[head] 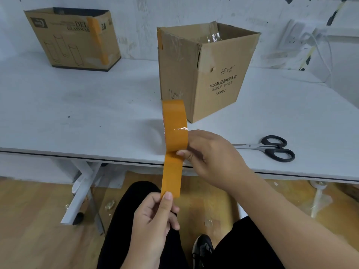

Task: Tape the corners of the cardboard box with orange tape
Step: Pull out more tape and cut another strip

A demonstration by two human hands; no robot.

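Note:
An open cardboard box (213,82) stands on the white table (77,113), with a short orange strip on its top left corner. In front of it my right hand (209,152) grips the roll of orange tape (174,123), held upright above the table's front edge. A strip of tape (172,175) hangs down from the roll. My left hand (155,222) pinches the strip's free end between thumb and fingers, below the table edge over my lap.
A second cardboard box (71,39) with an orange strip down its corner stands at the back left. Black-handled scissors (272,148) lie on the table to the right of my right hand. Cables run along the wall at the right.

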